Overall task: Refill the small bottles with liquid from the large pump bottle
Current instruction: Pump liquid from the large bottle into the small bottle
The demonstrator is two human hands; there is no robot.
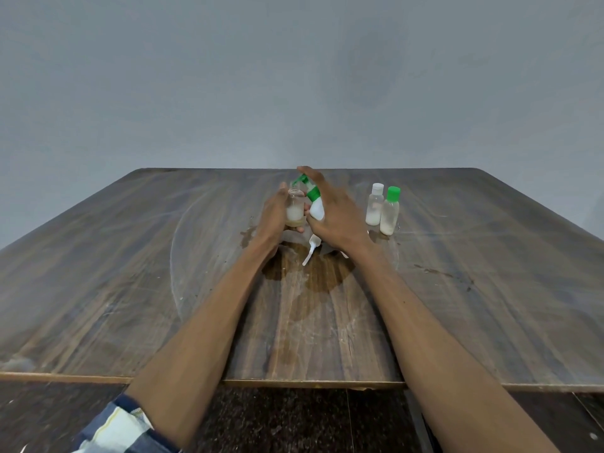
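The left hand (277,212) is wrapped round an open small bottle (295,207), holding it upright just above the table (130,256), a little far of the middle. It has only a bit of whitish liquid in the bottom. The neck is narrow and bare, so there is not much of a target.

Just right of it, touching or nearly so, the pump bottle (315,204) is tipped over to the left, its green nozzle (300,180) reaching above the small neck. The right hand (336,214) is over it, fingers stretched along the pump head; the palm hides the body, so I cannot tell how firmly it is clasped. I'd guess a press is under way or about to be.

If the nozzle sits off the neck, the squirt will run down the outside onto the left fingers. The table near the hands is already wet and stained, and a loose white cap (312,246) lies there in the wet.

Further right stand two capped bottles (382,207), close enough for a swinging right elbow or wrist to topple them.
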